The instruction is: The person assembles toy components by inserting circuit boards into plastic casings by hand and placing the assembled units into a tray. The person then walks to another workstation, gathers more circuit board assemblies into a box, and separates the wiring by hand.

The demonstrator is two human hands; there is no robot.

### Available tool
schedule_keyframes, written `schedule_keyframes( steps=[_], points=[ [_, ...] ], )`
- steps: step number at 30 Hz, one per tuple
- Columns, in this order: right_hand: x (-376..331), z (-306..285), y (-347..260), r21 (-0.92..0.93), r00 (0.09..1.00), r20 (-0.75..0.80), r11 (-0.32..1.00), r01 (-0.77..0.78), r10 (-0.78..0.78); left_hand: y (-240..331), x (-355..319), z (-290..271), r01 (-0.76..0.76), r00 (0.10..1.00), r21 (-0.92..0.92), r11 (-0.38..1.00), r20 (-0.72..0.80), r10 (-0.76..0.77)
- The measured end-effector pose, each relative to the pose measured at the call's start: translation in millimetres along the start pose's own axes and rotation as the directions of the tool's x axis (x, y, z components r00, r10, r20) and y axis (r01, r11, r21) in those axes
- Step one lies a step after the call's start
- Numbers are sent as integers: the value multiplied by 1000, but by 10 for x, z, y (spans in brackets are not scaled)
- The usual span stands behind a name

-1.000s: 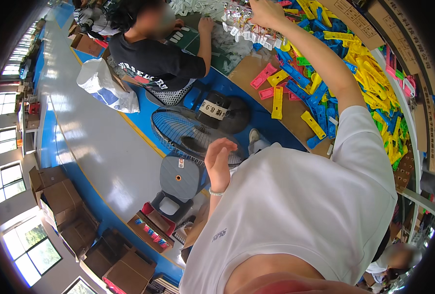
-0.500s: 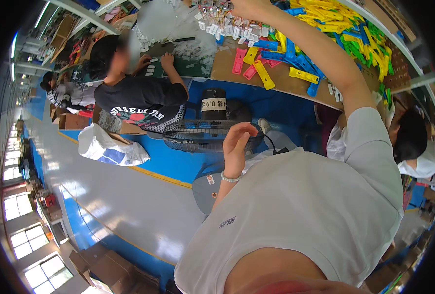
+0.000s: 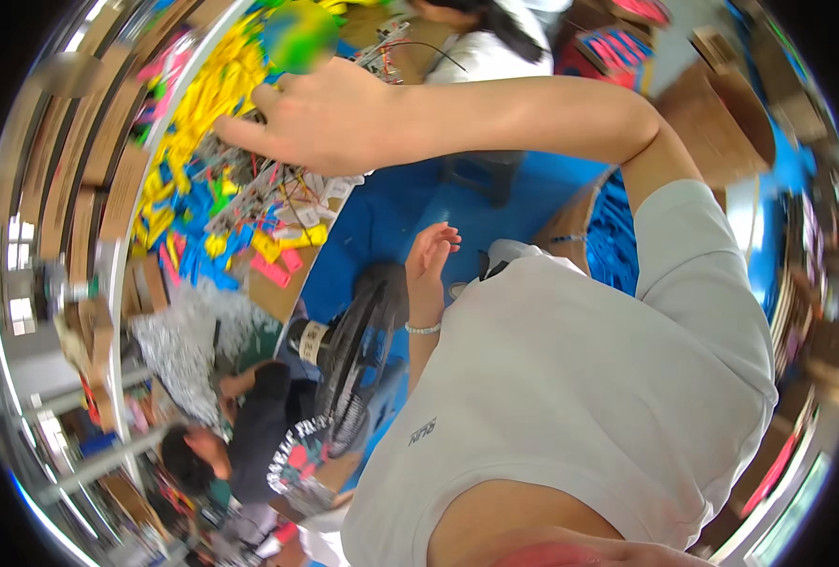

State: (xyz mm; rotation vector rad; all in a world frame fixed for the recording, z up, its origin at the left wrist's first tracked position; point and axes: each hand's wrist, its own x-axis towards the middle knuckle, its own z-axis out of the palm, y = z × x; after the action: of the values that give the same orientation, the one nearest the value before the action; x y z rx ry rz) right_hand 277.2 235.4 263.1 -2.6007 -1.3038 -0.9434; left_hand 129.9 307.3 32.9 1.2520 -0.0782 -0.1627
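Note:
My right hand [image 3: 330, 118] reaches far across my front to the left, back of the hand upward, over the workbench. It grips a bundle of small metal-and-white parts with thin coloured wires [image 3: 268, 194], which shows on both sides of the hand; the fingers' hold underneath is hidden. Below the bundle lie yellow, blue, green and pink plastic pieces [image 3: 207, 113], blurred. My left hand [image 3: 429, 255], with a beaded bracelet [image 3: 423, 329] at the wrist, is raised in front of my waist. Its fingers are loosely bent, and nothing is in it.
A black floor fan [image 3: 358, 350] stands beside the bench. Beyond it a co-worker in a dark shirt [image 3: 259, 435] sits by a heap of clear bags [image 3: 179, 340]. Another person in white [image 3: 500, 47] is at the far side. A cardboard box holds blue pieces [image 3: 613, 236].
My view has swung to the right, so bench and co-worker now appear further left and lower. My right hand has carried the wired bundle over the coloured pieces. My left hand stays raised.

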Motion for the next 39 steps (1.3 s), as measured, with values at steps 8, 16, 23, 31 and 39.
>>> schedule_keyframes(
  steps=[8,16,23,31,39],
  points=[
    [-1825,-1281,761,-305,925,36,886,-350,378,-624,529,600,243,902,57,968,353,-247],
    [-3500,-2492,637,-581,362,131,367,-726,923,-1400,686,780,410,795,196,891,403,-454],
    [-4758,-2723,796,-622,-247,37,-172,-764,968,-1858,385,359,515,799,296,804,174,-576],
    [-6637,-2437,1015,-627,-283,-149,-312,-714,948,-2283,189,1,636,715,378,673,40,-698],
    [-7827,-1518,1570,-581,-405,-208,-446,-681,890,-2270,44,56,656,722,390,646,-77,-687]
  ],
)
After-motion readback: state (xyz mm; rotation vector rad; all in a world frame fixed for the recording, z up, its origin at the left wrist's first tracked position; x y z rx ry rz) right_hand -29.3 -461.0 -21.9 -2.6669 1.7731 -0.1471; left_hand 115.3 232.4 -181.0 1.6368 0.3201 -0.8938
